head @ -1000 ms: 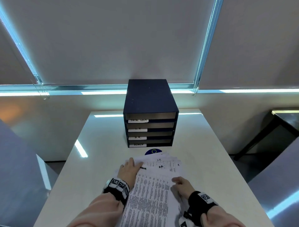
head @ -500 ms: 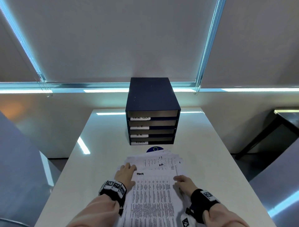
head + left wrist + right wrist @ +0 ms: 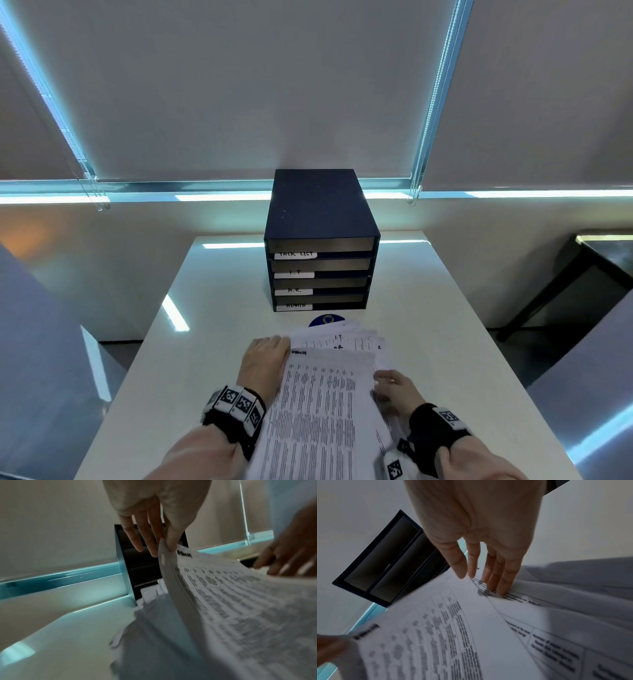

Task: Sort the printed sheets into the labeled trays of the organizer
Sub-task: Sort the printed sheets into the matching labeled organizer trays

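A dark blue organizer [image 3: 322,212] stands at the table's far middle, its trays labeled TASK LIST, I.T, H.R. and ADMIN from the top down. In front of it lies a fanned pile of printed sheets [image 3: 346,337]. The top sheet [image 3: 318,411] is marked ADMIN at its upper left. My left hand [image 3: 270,349] pinches that corner between thumb and fingers, and in the left wrist view the top sheet [image 3: 240,601] curves up off the pile. My right hand [image 3: 387,382] rests with straight fingers on the sheets [image 3: 513,597] at the pile's right edge.
A blue disc [image 3: 325,320] peeks out between the organizer and the pile. The white table [image 3: 212,342] has bare surface on both sides of the pile. A dark side table [image 3: 582,274] stands off to the right, beyond the table edge.
My left hand has slid from the top of the pile to its left edge and taken the ADMIN sheet's corner. The right hand has stayed at the right edge.
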Demonstrator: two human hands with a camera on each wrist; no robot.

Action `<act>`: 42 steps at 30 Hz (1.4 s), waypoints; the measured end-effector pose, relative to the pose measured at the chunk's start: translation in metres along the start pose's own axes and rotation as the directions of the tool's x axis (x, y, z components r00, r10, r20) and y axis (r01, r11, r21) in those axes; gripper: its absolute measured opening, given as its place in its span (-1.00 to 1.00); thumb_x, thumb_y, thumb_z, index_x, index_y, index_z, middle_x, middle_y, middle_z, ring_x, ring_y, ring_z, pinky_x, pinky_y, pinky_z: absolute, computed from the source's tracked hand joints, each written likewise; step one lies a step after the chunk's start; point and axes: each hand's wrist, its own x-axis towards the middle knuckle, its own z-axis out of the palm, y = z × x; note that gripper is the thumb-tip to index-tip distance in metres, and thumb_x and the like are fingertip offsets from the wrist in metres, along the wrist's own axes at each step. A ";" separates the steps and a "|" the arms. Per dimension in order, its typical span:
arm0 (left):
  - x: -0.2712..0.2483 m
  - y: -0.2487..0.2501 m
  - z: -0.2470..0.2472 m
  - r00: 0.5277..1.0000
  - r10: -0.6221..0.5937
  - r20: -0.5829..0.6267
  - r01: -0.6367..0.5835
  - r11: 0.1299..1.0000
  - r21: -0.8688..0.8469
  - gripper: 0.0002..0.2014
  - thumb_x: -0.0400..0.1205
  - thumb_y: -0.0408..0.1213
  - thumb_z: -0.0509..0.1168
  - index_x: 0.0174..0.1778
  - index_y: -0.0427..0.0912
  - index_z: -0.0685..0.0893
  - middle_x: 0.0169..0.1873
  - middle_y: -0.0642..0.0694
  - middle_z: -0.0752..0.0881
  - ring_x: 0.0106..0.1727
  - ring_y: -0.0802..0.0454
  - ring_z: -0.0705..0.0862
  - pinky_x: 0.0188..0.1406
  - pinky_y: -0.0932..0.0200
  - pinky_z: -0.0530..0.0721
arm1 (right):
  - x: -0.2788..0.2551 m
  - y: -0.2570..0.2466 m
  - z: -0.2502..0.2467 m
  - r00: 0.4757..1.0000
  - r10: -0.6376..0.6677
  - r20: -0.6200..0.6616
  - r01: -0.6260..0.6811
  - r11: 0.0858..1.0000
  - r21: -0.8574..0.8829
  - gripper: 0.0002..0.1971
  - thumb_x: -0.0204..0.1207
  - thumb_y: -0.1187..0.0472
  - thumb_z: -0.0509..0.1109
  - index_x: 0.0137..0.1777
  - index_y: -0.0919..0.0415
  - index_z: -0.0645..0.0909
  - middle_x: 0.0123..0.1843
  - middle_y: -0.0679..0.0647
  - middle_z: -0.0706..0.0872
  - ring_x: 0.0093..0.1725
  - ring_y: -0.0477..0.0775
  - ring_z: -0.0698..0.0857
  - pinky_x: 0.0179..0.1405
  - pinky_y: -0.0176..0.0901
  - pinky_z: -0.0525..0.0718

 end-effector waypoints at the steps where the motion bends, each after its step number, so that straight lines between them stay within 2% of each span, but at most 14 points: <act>1: 0.005 0.006 -0.008 0.997 -0.071 -0.014 0.069 0.988 -0.138 -0.88 0.61 -0.21 0.30 -0.18 -0.05 0.47 -0.40 0.06 0.64 -0.42 0.08 0.59 -0.35 0.21 0.62 | -0.002 -0.001 -0.001 1.000 -0.012 0.013 0.012 0.999 0.041 -0.60 0.45 0.51 0.43 0.27 0.33 0.52 0.03 0.20 0.58 -0.07 0.20 0.64 -0.31 -0.15 0.56; 3: 0.017 0.017 -0.027 0.977 -0.195 0.085 0.211 0.835 -0.509 -0.91 0.72 -0.17 0.13 -0.08 -0.05 0.41 -0.44 -0.01 0.62 -0.50 0.09 0.53 -0.44 0.26 0.53 | -0.006 -0.005 -0.001 0.995 -0.038 0.089 0.028 0.994 0.108 -0.38 0.34 0.39 0.59 0.37 0.18 0.44 0.24 0.11 0.58 0.22 0.16 0.62 0.01 -0.01 0.60; 5: 0.028 0.024 -0.046 0.950 -0.276 0.148 0.283 0.549 -0.786 -0.93 0.73 -0.22 0.13 -0.04 -0.11 0.44 -0.40 -0.06 0.58 -0.51 0.19 0.53 -0.47 0.36 0.52 | -0.014 -0.012 -0.002 0.981 -0.042 0.188 0.013 0.988 0.151 -0.16 0.13 0.16 0.75 0.42 0.15 0.45 0.40 0.07 0.61 0.38 0.14 0.62 0.30 0.12 0.57; 8: 0.046 0.017 -0.063 0.924 -0.332 0.189 0.316 0.384 -0.868 -0.84 0.75 -0.24 0.08 0.09 -0.16 0.55 -0.25 -0.10 0.70 -0.34 0.15 0.68 -0.41 0.35 0.61 | -0.028 -0.026 0.003 0.958 -0.032 0.285 -0.005 0.992 0.128 0.06 -0.04 0.01 0.77 0.50 0.19 0.39 0.30 0.16 0.68 0.36 0.32 0.63 0.19 0.01 0.58; 11: 0.058 0.004 -0.062 0.892 -0.373 0.254 0.361 0.252 -0.898 -0.71 0.78 -0.21 0.01 0.18 -0.14 0.63 -0.19 -0.17 0.73 -0.17 -0.06 0.69 -0.21 0.13 0.63 | -0.041 -0.040 0.002 0.933 -0.038 0.357 -0.043 0.975 0.217 -0.29 0.33 0.36 0.59 0.47 0.36 0.39 -0.02 0.18 0.71 0.39 0.38 0.56 0.13 0.04 0.61; 12: 0.060 0.002 -0.061 0.879 -0.391 0.272 0.378 0.224 -0.898 -0.69 0.78 -0.19 0.00 0.18 -0.14 0.65 -0.18 -0.19 0.73 -0.14 -0.09 0.67 -0.16 0.09 0.62 | -0.046 -0.043 0.001 0.925 -0.039 0.379 -0.049 0.974 0.219 -0.56 0.42 0.44 0.49 0.29 0.38 0.49 -0.03 0.22 0.75 0.38 0.36 0.58 0.23 0.10 0.60; 22: 0.068 -0.003 -0.045 0.832 -0.461 0.309 0.423 0.166 -0.891 -0.67 0.78 -0.26 -0.02 0.08 -0.20 0.67 -0.06 -0.27 0.72 -0.12 -0.10 0.67 -0.23 0.13 0.61 | -0.045 -0.031 -0.005 0.934 -0.030 0.355 -0.062 0.968 0.245 -0.56 0.56 0.52 0.24 0.42 0.27 0.49 0.31 0.32 0.69 0.27 0.37 0.69 0.31 0.23 0.62; 25: 0.071 -0.007 -0.036 0.786 -0.519 0.336 0.476 0.161 -0.865 -0.73 0.77 -0.23 0.03 0.18 -0.20 0.62 0.19 -0.35 0.67 0.09 -0.18 0.66 0.00 0.03 0.64 | -0.039 -0.020 0.002 0.965 -0.004 0.264 -0.053 0.976 0.210 -0.58 0.59 0.55 0.18 0.41 0.31 0.48 0.26 0.34 0.72 0.22 0.39 0.71 0.33 0.31 0.58; 28: 0.063 -0.009 -0.019 0.711 -0.530 0.463 0.663 0.284 -0.693 -0.45 0.73 -0.13 0.13 0.59 -0.31 0.20 0.57 -0.31 0.31 0.51 -0.20 0.40 0.47 -0.04 0.37 | -0.030 -0.023 0.001 0.981 0.035 0.190 -0.064 0.986 0.152 -0.66 0.60 0.55 0.16 0.34 0.42 0.52 0.15 0.41 0.75 0.14 0.44 0.72 0.26 0.34 0.61; 30: 0.052 -0.008 -0.012 0.694 -0.492 0.526 0.718 0.411 -0.562 -0.43 0.72 -0.16 0.16 0.57 -0.41 0.20 0.52 -0.34 0.39 0.35 -0.13 0.54 0.29 0.13 0.48 | -0.021 -0.033 -0.001 0.982 0.077 0.173 -0.095 0.991 0.097 -0.68 0.60 0.56 0.15 0.31 0.47 0.54 0.06 0.39 0.77 0.01 0.36 0.75 0.03 0.16 0.70; 32: 0.044 -0.007 -0.006 0.670 -0.462 0.580 0.739 0.349 -0.576 -0.58 0.73 -0.28 0.16 0.43 -0.48 0.37 0.11 -0.37 0.72 -0.24 0.03 0.67 -0.31 0.30 0.62 | -0.012 -0.045 -0.003 0.978 0.109 0.178 -0.119 0.992 0.047 -0.68 0.59 0.57 0.14 0.31 0.53 0.51 -0.02 0.31 0.76 -0.10 0.26 0.73 -0.18 -0.03 0.69; 34: 0.040 -0.011 -0.002 0.627 -0.443 0.641 0.767 0.204 -0.608 -0.77 0.72 -0.40 0.13 0.24 -0.45 0.45 -0.32 -0.16 0.76 -0.51 0.12 0.67 -0.63 0.32 0.61 | -0.006 -0.057 -0.004 0.972 0.155 0.175 -0.160 0.987 0.012 -0.76 0.61 0.57 0.12 0.21 0.58 0.51 -0.07 0.20 0.72 -0.11 0.18 0.69 -0.34 -0.16 0.64; 39: 0.056 -0.025 0.004 0.599 -0.396 0.697 0.736 -0.072 -0.673 -0.72 0.69 -0.51 0.17 0.32 -0.44 0.40 -0.15 -0.30 0.68 -0.20 -0.12 0.69 -0.48 0.11 0.75 | 0.024 -0.090 0.000 0.982 0.174 0.076 -0.172 0.985 -0.032 -0.79 0.61 0.57 0.10 -0.15 0.45 0.55 -0.58 0.13 0.69 -0.55 0.08 0.65 -0.62 -0.31 0.52; 42: 0.068 -0.034 0.013 0.580 -0.322 0.748 0.745 -0.160 -0.647 -0.78 0.70 -0.42 0.17 0.24 -0.41 0.47 -0.07 -0.38 0.75 -0.19 -0.19 0.78 -0.38 0.00 0.78 | 0.060 -0.102 0.011 0.984 0.172 0.049 -0.162 0.974 -0.157 -0.85 0.60 0.55 0.14 -0.06 0.51 0.55 -0.34 0.22 0.72 -0.35 0.14 0.67 -0.38 -0.20 0.60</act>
